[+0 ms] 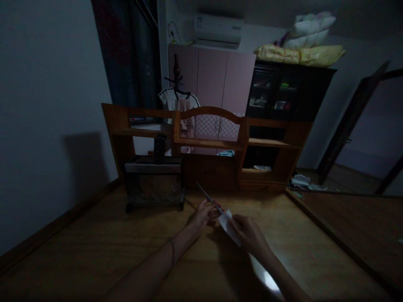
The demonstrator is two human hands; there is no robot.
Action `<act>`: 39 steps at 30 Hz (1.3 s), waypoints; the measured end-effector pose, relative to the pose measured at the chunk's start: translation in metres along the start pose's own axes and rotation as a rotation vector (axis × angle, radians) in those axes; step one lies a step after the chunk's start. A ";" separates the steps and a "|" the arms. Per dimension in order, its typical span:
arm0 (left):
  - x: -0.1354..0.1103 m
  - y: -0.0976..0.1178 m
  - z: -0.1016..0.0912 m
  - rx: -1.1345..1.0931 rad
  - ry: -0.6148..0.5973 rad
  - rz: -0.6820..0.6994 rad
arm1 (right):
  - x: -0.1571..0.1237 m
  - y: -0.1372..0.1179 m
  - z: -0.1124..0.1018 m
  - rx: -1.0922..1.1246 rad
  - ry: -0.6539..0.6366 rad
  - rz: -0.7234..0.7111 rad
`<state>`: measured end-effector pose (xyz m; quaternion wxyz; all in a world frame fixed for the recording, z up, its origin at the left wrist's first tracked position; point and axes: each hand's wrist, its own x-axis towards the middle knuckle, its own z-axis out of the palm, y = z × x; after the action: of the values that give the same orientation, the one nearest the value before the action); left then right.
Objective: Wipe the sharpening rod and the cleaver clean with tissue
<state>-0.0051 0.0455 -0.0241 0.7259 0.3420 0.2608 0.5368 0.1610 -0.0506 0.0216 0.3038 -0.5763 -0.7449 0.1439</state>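
My left hand [201, 214] is closed around a thin grey rod [206, 194], which slants up and to the left past the fingers. Its exact kind is too dark to tell. A white sheet, like a tissue or paper [231, 231], is wrapped about the rod's near end. My right hand [248, 235] grips that sheet, and its fingertips are partly hidden behind the white folds. Both hands are close together above the wooden surface [176, 247], and their shadow falls on it.
A dark box-like appliance with a clear front [157, 186] stands at the left. Behind it runs a wooden shelf unit [209, 143]. A wall [47, 105] closes the left side, and a raised wooden edge [327, 233] runs along the right.
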 end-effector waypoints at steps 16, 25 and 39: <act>0.000 -0.004 -0.003 0.073 0.024 -0.133 | -0.049 0.021 0.033 -0.399 0.106 -0.367; -0.012 0.004 0.010 0.142 0.026 -0.102 | -0.085 0.032 0.014 -0.256 0.008 -0.297; -0.005 0.006 0.012 0.254 -0.129 0.071 | -0.068 0.013 0.002 -0.095 0.211 -0.138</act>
<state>-0.0010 0.0391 -0.0119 0.6726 0.4739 0.2673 0.5016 0.1801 -0.1110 -0.0063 0.3620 -0.5492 -0.7528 0.0258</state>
